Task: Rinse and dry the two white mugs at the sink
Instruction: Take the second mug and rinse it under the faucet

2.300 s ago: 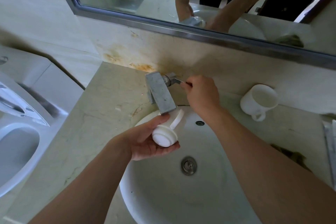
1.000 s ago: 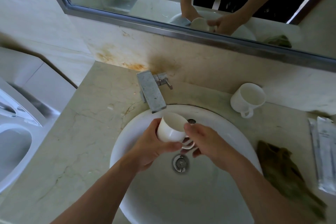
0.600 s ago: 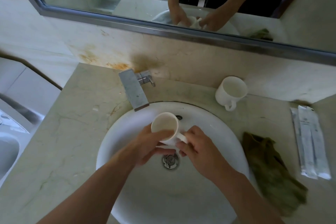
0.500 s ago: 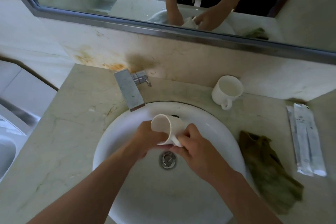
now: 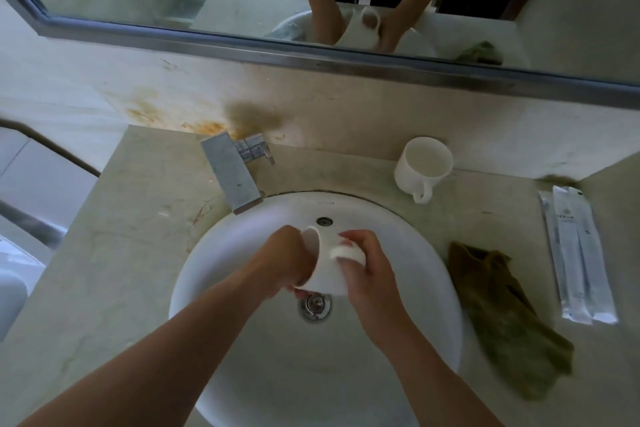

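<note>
Round white ceramic sink basin (image 5: pixel 242 350), set into beige stone table (image 5: pixel 114 253). Held over metal drain (image 5: pixel 314 304): white ceramic mug (image 5: pixel 327 274), tipped on its side, mouth facing left. Left hand (image 5: pixel 287 262) at the mug's mouth, fingers reaching in at the rim; right hand (image 5: pixel 367 274) wrapped around the base end, clasping it. Second white ceramic mug (image 5: pixel 423 166), upright on table behind the basin to the right, handle toward the viewer, well apart from both hands. Square brushed-metal faucet (image 5: pixel 230 172) at the basin's back left. Crumpled olive-green cloth (image 5: pixel 502 319) on table, just beside the basin's right rim. Two clear sealed packets (image 5: pixel 578 253) at far right. Metal-framed wall mirror (image 5: pixel 311 55) above.
</note>
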{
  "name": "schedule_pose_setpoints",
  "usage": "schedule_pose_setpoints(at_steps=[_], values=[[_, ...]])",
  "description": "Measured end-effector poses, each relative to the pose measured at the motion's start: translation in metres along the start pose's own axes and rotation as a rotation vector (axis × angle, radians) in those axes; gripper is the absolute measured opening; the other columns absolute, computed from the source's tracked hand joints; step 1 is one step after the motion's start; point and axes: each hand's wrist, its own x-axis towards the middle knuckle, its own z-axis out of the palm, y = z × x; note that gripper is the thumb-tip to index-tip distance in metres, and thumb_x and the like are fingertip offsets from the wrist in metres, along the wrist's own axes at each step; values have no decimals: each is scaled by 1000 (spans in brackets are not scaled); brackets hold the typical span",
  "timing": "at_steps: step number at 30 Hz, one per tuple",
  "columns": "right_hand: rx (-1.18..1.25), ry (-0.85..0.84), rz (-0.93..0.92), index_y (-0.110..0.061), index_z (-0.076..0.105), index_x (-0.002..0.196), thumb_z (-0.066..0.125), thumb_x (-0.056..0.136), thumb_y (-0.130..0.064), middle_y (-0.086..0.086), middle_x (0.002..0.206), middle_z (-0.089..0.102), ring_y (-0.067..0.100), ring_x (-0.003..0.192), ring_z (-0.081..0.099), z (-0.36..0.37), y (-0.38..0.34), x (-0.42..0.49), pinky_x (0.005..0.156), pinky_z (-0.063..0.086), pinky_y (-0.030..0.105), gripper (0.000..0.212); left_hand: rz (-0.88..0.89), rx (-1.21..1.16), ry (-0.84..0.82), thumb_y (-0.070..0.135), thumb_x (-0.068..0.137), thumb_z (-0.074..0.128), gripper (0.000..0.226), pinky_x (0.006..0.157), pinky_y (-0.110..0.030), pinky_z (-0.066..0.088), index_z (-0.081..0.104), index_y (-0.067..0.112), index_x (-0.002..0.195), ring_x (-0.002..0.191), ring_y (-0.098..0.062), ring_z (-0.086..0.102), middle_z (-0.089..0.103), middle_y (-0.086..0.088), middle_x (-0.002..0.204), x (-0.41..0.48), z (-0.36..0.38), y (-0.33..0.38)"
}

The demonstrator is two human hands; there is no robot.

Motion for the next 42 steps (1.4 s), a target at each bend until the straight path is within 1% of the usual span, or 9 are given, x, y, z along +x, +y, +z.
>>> schedule_pose_setpoints(at_steps=[3,7,13,19,22,26,29,34,42], values=[[56,-54,155,-30,62,112,60,80,-55,5,113,69,27,99,73,4,-10,8,66,67,51,41,86,175,108,2,91,58,17,49,-23,52,68,4,78,47,-17,64,70,-8,60,12,1,-7],[76,-203,471,-21,67,117,57,95,-51,20,119,68,39,100,73,0,-33,17,58,63,42,38,202,265,209,9,94,58,14,75,-34,55,70,8,87,80,-28,68,76,-11,90,11,4,-13],[72,7,114,-38,67,120,67,82,-55,-4,109,76,18,90,77,10,-28,-1,55,59,27,42,-248,-600,-42,5,98,50,22,40,-21,39,69,-5,95,53,-26,61,68,-22,76,-12,14,-9],[149,-4,506,-22,73,109,62,93,-57,17,107,74,27,84,71,17,-29,-6,46,48,26,39,192,392,195,6,95,60,15,80,-34,59,72,3,103,93,-29,76,78,-13,103,3,7,-17],[109,-17,360,-33,68,121,62,95,-53,5,119,70,26,99,72,13,-30,-6,54,57,32,33,-54,-33,128,4,98,59,23,69,-36,60,69,-6,115,90,-31,74,76,-21,111,1,15,-23],[90,70,77,-39,67,119,65,92,-42,-18,111,71,6,94,73,15,-28,-14,58,60,30,28,-315,-561,-100,8,100,50,30,32,-15,36,71,-11,110,38,-17,59,70,-25,86,-8,25,-17],[92,136,127,-33,70,111,67,101,-32,-9,100,73,11,84,76,17,-32,-14,49,59,32,11,-126,-15,6,4,98,57,23,38,-24,51,71,-5,83,49,-26,68,72,-18,69,0,15,-14],[95,-20,386,-29,71,113,61,99,-52,11,115,69,33,100,72,8,-44,-4,55,59,32,29,238,531,348,9,91,63,12,71,-36,55,68,13,101,88,-31,74,73,-7,91,-1,8,-20],[239,139,194,-33,71,112,66,101,-33,6,117,71,30,95,75,7,-36,-15,47,55,31,13,22,-204,54,6,86,55,26,42,-19,32,56,5,59,36,-17,40,52,-8,48,-11,17,-14]])
